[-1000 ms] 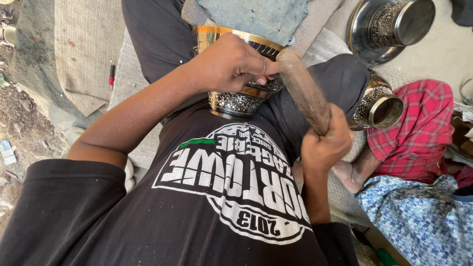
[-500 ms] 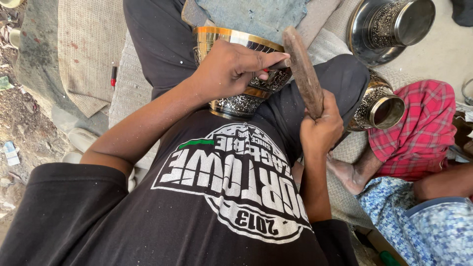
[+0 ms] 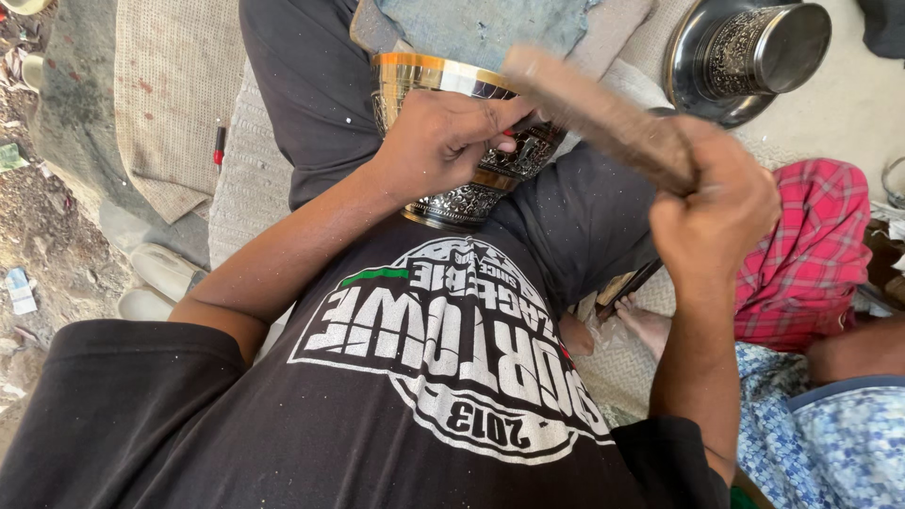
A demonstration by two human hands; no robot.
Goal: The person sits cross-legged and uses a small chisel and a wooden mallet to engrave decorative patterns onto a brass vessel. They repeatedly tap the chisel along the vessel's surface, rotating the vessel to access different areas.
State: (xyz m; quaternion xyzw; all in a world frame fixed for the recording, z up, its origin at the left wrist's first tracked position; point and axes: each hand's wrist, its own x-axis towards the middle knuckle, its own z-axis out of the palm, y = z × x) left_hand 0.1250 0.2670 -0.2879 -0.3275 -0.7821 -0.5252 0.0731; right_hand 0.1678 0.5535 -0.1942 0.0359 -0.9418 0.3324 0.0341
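Mid-chasing step: left hand (image 3: 443,141) pinches a small punch against the engraved metal vase (image 3: 462,123). Right hand (image 3: 712,221) fists the wooden mallet (image 3: 599,113), raised. Next likely needs a square strike on the punch.

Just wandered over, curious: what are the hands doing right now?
Left hand gripping the engraved metal vessel in the lap. Right hand shut on a wooden mallet, raised above it. Nothing between them.

Black short-sleeved T-shirt (image 3: 396,415), white round print; dark trousers (image 3: 311,85).
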